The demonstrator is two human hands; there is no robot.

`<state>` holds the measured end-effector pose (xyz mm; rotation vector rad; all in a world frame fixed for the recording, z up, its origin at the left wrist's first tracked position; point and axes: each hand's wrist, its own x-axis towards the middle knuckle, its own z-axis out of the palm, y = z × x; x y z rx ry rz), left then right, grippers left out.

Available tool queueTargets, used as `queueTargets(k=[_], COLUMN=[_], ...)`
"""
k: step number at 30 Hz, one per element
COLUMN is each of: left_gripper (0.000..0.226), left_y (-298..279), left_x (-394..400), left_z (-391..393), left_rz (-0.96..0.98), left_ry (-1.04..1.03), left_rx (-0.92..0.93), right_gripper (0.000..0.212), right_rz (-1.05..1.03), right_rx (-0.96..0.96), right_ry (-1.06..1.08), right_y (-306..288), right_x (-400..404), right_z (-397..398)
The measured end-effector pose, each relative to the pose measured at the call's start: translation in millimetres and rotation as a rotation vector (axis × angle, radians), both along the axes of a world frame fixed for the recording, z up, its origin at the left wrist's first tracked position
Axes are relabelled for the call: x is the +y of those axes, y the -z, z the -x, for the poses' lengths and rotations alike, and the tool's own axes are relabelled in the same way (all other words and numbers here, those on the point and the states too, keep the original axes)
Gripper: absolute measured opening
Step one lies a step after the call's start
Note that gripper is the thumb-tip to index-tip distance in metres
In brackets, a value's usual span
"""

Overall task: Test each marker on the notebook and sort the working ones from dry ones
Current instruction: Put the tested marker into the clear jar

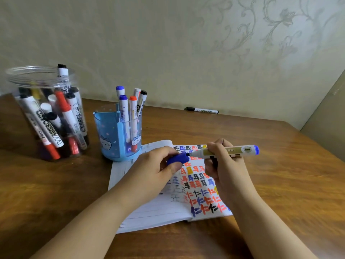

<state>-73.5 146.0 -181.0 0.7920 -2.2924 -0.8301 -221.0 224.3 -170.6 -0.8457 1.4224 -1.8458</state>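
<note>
An open notebook (149,212) lies on the wooden table, its right page covered with red, blue and black test marks. Above it my right hand (224,165) grips a blue marker (239,150) by its barrel, held level with the tip pointing left. My left hand (155,169) pinches the marker's blue cap (177,158) right at the tip; whether cap and tip touch is unclear. A clear plastic jar (24,75) at the left holds several markers. A blue pen holder (106,131) behind the notebook holds several more.
A single black marker (202,110) lies by the wall at the back of the table (280,184). The wall rises right behind the table, and a side panel (326,118) closes off the right.
</note>
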Motion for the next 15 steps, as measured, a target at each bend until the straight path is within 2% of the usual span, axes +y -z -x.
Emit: queueTargets(k=[4,8,15], left_gripper=[0.021,0.016,0.029], left_y=[-3,-5,-5], left_x=[3,9,15], left_z=[-1,-1,-1], left_rz=[-0.004,0.022,0.092], left_ry=[0.031,0.059,0.050], left_rx=[0.015,0.006,0.051], right_gripper=[0.030,0.033,0.040], right_rz=[0.002,-0.046,0.064], right_rx=[0.042,0.168,-0.019], right_ry=[-0.033,-0.055,-0.116], right_y=[-2,0,4], right_x=[3,2,1], right_z=[-2,-4,-13])
